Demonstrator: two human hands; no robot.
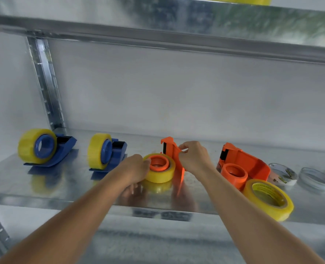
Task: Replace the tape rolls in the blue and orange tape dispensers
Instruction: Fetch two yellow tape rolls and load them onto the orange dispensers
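Two blue dispensers at 9 o'clock on the metal shelf (43,189) look finished: the far-left blue dispenser (62,147) and the second blue dispenser (118,149) each carry a full yellow roll on the hub.

Work is now on the orange pair. At centre, the first orange dispenser (174,157) lies on its side w/ a yellow roll (162,174) seated on its orange core. Left hand (137,166) grips that roll from the 9 o'clock side, fingers curled round its rim. Right hand (194,157) is at the dispenser's 3 o'clock edge, thumb and forefinger pinched narrow on what seems to be the tape end (too thin and clear to be sure), prob. threading it toward the cutter.

At 3 o'clock the second orange dispenser (245,164) has a bare orange hub, no tape. A spare yellow roll (268,199) lies flat just in front of it, at 4 o'clock. Spent-looking clear cores (283,174) sit further right.

Judgement: roughly three-quarters thru. Left: finish feeding this one, stand it up, then load the last orange unit.
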